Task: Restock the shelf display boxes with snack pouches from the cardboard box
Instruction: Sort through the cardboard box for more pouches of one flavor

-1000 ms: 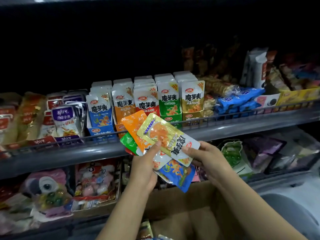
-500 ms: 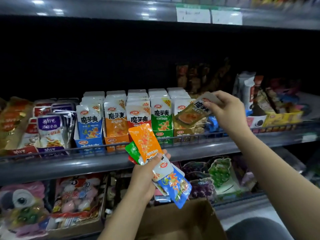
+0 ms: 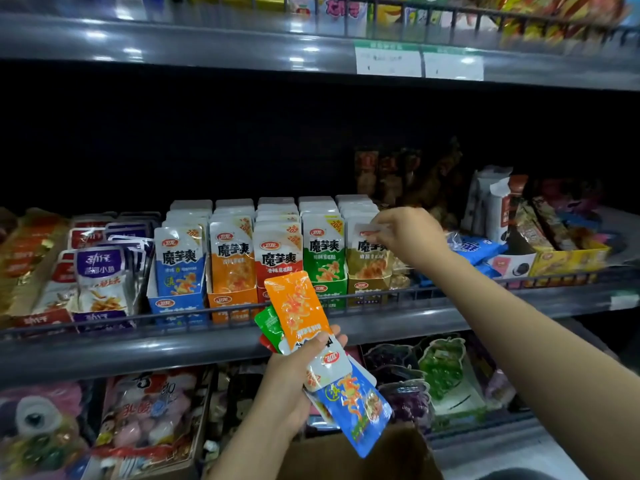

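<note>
Left of the grip, purple-labelled fish snack packs [image 3: 100, 275] stand behind the shelf rail, with gold and red packets [image 3: 29, 251] further left. To its right lie blue wrapped packs [image 3: 476, 247] and a yellow carton [image 3: 568, 261]. Below, green grape-shaped jelly packs [image 3: 441, 367] sit; white price labels [image 3: 419, 62] hang above.

"魔芋爽" and "20%" on shelf pouches [image 3: 324, 249]; "劲仔" on purple pouch [image 3: 98, 271]
</note>
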Motion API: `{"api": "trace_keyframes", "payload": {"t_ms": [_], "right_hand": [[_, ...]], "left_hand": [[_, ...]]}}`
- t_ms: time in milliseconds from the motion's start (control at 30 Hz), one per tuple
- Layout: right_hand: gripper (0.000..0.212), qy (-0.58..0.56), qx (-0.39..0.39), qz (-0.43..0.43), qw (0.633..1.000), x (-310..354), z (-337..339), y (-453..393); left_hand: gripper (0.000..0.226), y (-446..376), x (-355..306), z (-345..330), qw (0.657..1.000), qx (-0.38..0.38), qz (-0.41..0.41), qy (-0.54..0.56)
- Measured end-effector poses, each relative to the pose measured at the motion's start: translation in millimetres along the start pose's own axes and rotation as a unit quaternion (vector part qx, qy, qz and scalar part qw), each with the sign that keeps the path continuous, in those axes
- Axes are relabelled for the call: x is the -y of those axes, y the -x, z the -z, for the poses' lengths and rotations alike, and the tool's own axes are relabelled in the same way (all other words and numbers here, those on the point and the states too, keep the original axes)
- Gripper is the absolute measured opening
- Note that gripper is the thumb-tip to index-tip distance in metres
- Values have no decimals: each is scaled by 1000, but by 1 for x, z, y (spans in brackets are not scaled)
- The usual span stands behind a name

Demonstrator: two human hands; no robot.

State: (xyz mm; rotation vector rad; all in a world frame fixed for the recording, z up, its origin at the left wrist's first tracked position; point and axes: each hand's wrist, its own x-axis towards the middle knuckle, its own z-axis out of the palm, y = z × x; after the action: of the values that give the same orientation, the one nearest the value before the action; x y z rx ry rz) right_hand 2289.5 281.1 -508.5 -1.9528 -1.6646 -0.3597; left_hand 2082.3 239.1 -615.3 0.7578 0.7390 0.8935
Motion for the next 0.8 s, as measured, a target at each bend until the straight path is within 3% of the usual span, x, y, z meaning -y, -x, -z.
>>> {"api": "trace_keyframes", "payload": {"t_ms": [67,233,400,467,600,667,733,800], "right_hand": [[15,-25,23,-25,999,-3,-9,-3],[47,-78,9,-62,995,-9,-12,-5],[51,-86,-82,-16,993,-6,-6,20],[50,-120,-80,4,990,2,-2,34],[25,-221,94,-7,971,19,0,64],[30,-252,184,-19,950,25,-4,73],[30,-306,242,-45,920,30,-10,79],[12,-386,279,-85,875,35,-15,82]], "left_hand": [[31,1,0,0,1000,9,-1,-4],[32,0,1,0,1000,20,2,10],[13,-2,1,4,1000,29,11,3],[24,-4,0,8,999,34,7,-8],[34,-3,-2,13,998,49,9,-49],[34,-1,-3,13,995,54,11,-78],[34,1,-4,13,992,63,13,-109],[36,3,-5,14,989,68,14,-132]]}}
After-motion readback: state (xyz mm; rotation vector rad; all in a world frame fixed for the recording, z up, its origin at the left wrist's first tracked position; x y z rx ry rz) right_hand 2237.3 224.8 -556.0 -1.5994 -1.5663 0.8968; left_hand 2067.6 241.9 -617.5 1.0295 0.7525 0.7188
